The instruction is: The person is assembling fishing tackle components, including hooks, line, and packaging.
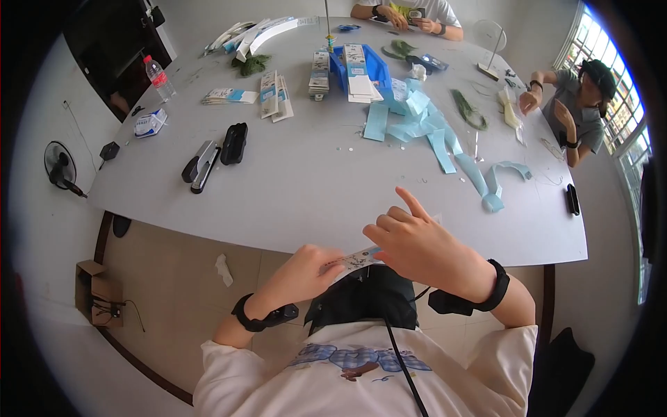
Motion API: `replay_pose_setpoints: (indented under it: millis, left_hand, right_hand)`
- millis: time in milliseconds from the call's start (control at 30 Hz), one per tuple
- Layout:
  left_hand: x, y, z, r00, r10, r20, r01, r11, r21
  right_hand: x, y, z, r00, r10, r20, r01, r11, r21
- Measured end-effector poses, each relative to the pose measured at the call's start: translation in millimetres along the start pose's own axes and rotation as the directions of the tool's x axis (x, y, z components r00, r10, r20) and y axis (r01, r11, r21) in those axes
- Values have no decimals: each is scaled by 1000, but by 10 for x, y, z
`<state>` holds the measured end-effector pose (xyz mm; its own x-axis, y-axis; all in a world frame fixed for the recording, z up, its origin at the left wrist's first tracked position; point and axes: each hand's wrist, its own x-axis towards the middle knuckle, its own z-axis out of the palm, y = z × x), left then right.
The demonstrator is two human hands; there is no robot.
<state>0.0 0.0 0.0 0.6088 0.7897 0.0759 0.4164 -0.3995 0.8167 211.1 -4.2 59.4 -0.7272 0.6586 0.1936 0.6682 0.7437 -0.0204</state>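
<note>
Shirt [479,368] nearest. Beyond it, card [359,260], long axis slanting, spans from left hand [300,276], pinching its lower end, up rightward to right hand [425,249], forefinger extended, covering the other; grip unclear.

white walls [43,111] | beige floor [184,258], seemingly tiled | grey table [278,191] | barred window [594,43]

One narrow, flat printed card [358,260]: whitish, pale blue and dark markings, print too small to make out. Aslant in view, left end lower than right. Left end pinched in left grip [302,270]; right end runs behind right grip [420,244], hidden there. Seen against near edge of surface [278,215], above the lap. Full length not visible.
</note>
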Motion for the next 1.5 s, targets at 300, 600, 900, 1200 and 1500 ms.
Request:
replay_pose_setpoints:
  millis: [300, 600, 900, 1200, 1500]
  left_hand:
    - [-202, -116, -114, 988, -14, -157, 18, 1000, 23]
    - [-877, -725, -554, 851, -370, -372, 250, 909, -333]
    - [-1181, -885, -802, 439, -506, -743, -151, 774, -616]
    - [-1252, -842, -817, 470, -476, -743, -237, 743, -626]
    - [-851, -512, -726, 587, -402, -703, -279, 715, -641]
  right_hand:
    - [555, -109, 162, 963, -239, 127, 244, 970, -21]
    - [1778, -418, -75, 902, -214, -374, 378, 809, 451]
    - [3362, -474, 1537, 870, -239, -431, 256, 966, -20]
    - [3610, -456, 1282, 929, -303, -214, 331, 937, 110]
    - [2449, 197, 80, 781, 184, -597, 315, 708, 631]
